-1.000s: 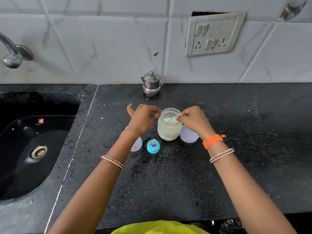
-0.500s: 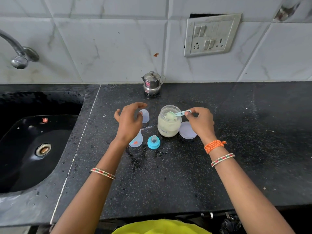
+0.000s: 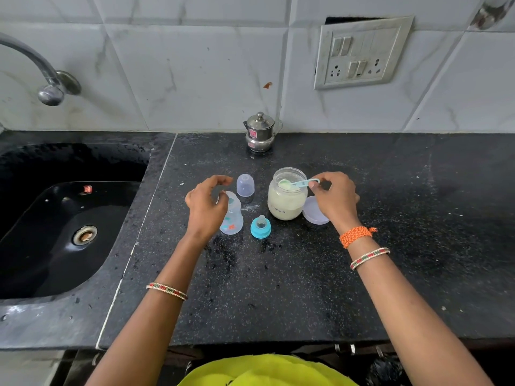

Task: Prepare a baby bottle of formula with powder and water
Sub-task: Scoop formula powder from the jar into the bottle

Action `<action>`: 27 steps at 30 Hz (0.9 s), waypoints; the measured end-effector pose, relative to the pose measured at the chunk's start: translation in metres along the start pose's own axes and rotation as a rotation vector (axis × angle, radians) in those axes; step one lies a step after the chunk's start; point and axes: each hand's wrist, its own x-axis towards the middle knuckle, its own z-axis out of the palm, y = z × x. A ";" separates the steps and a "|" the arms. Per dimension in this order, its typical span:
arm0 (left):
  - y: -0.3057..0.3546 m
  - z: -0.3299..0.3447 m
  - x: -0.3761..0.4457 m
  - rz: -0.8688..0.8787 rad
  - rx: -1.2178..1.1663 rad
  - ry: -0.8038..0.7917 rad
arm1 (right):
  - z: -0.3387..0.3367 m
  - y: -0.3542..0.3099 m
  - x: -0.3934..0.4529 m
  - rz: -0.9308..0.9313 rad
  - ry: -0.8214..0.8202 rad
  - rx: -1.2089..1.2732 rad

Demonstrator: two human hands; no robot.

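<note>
The left hand (image 3: 206,207) hovers with fingers apart just beside the uncapped bottle (image 3: 232,218), holding nothing. At the bottle's 1 o'clock stands its clear cap (image 3: 245,185), at 3 o'clock the blue nipple (image 3: 260,227). Further right, the right hand (image 3: 335,199) pinches the scoop (image 3: 299,183), heaped with powder, over the open formula jar (image 3: 287,201). Powder and water seem not yet in the bottle.

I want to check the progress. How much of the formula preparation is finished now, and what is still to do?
Done: the jar is open, its lid beside it; the bottle stands open, its teat and cap set aside. In hand: the right hand lifts a heaped scoop above the jar, and the left hand hovers by the bottle. Left: powder and water in, teat on.
</note>
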 end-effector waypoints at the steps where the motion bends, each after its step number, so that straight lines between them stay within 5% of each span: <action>1: -0.002 0.000 0.000 -0.003 -0.001 0.003 | 0.000 0.000 0.000 -0.007 0.009 -0.003; 13: -0.013 0.001 -0.004 -0.023 -0.049 0.032 | 0.000 -0.003 -0.003 0.052 -0.015 0.028; 20: -0.016 -0.002 -0.013 -0.047 -0.182 0.017 | -0.005 -0.003 -0.002 0.215 -0.060 0.322; 27: -0.054 0.001 -0.032 -0.161 -0.114 -0.105 | 0.005 -0.035 -0.016 0.075 -0.010 0.336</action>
